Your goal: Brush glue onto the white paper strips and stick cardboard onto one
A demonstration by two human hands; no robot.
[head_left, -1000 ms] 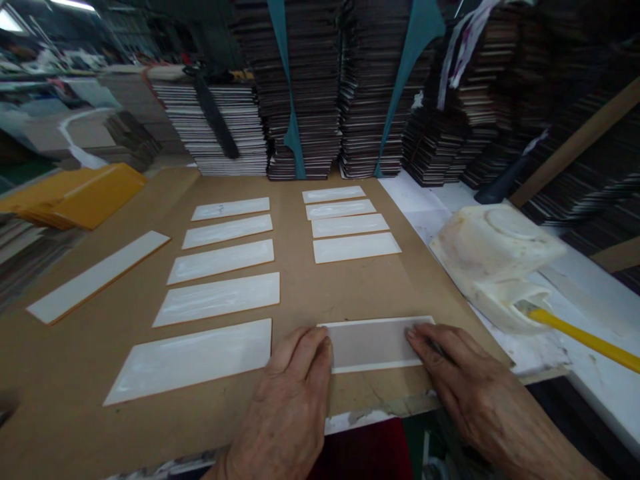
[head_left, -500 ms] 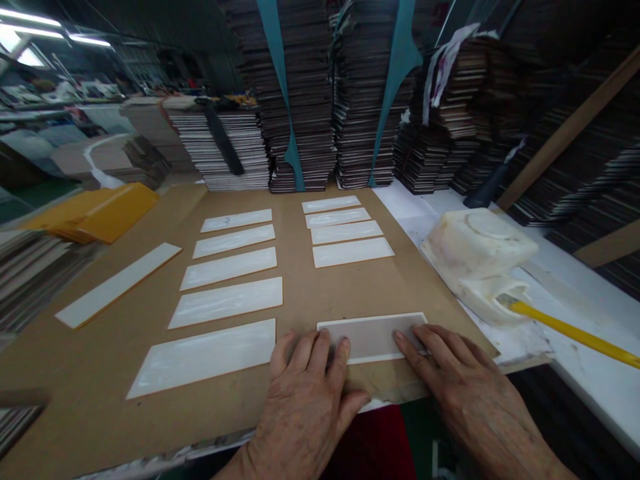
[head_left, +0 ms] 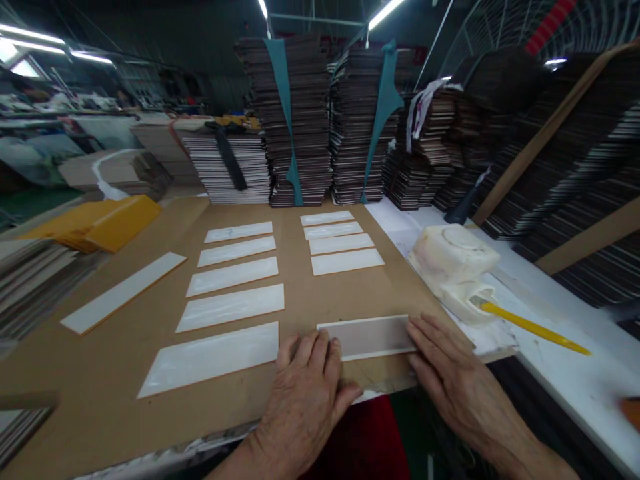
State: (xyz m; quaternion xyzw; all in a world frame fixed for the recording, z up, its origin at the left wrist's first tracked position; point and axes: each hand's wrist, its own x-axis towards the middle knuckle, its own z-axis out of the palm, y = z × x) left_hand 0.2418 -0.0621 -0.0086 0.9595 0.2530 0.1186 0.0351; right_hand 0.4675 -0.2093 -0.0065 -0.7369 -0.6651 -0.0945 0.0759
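Note:
A grey strip with a white border (head_left: 375,337) lies flat near the front edge of the brown board (head_left: 300,293). My left hand (head_left: 310,387) rests on its left end, palm down, fingers slightly apart. At the strip's right end, my right hand (head_left: 455,373) touches the edge with its fingertips, the fingers stretched out. Several white strips with orange edges (head_left: 215,357) lie in a column left of centre, and another column (head_left: 347,261) sits right of centre. One more white strip (head_left: 123,293) lies slanted at the far left.
A whitish plastic container (head_left: 453,263) with a yellow handle (head_left: 535,327) in its opening stands on the white table (head_left: 560,367). Tall stacks of dark sheets (head_left: 305,127) rise behind the board. Yellow folded pieces (head_left: 120,223) lie at the left.
The view has tilted up somewhat. My right hand's fingers have shifted from on top of the grey strip to its right end. My left hand stays at the left end.

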